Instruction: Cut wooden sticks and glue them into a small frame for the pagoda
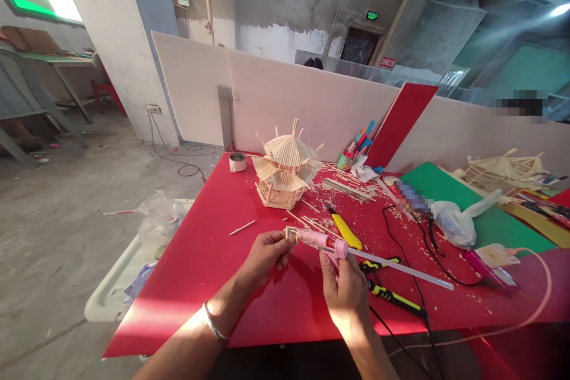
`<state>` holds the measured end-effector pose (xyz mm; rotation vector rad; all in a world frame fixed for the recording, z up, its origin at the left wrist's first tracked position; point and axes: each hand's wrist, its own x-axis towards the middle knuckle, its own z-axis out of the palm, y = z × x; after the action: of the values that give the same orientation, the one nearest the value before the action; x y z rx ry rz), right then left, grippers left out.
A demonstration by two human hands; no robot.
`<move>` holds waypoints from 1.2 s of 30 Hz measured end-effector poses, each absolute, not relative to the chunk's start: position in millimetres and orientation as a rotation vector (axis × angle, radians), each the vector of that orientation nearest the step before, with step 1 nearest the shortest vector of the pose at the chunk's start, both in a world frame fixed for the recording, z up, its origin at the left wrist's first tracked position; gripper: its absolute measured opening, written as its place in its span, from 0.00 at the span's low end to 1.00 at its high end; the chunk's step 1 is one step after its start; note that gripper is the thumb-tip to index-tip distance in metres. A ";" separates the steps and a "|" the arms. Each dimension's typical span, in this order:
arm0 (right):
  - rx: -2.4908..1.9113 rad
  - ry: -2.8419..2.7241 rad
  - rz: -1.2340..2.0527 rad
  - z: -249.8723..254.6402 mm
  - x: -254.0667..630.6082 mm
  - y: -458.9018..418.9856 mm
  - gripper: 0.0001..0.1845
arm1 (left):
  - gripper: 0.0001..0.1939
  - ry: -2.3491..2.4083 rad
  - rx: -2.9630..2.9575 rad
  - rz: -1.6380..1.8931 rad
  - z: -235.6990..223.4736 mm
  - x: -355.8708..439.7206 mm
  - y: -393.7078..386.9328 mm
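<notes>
One small stick frame (291,236) above the red table (200,249), on the near side of the stick pavilion (287,173); left hand (266,253) pinches it, thumb and fingers closed; right hand (345,290) wrapped round a pink glue gun (332,244), nozzle at the frame; if hot, a slip could burn the left hand; too hard a pinch could skew the joints.

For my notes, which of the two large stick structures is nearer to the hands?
The tiered stick structure on the red tabletop, beyond the left hand; the other structure is farther, at right.
</notes>
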<state>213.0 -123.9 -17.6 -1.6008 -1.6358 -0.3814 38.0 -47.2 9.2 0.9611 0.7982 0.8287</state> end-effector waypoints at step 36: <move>-1.675 -1.574 -0.686 -21.8 208.3 -119.0 0.20 | 0.17 0.792 0.946 0.822 8.6 38.3 -48.7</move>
<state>208.3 -119.0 -21.8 -1.6753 -1.5743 -0.6858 38.3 -48.7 8.6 0.9461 0.7920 0.8224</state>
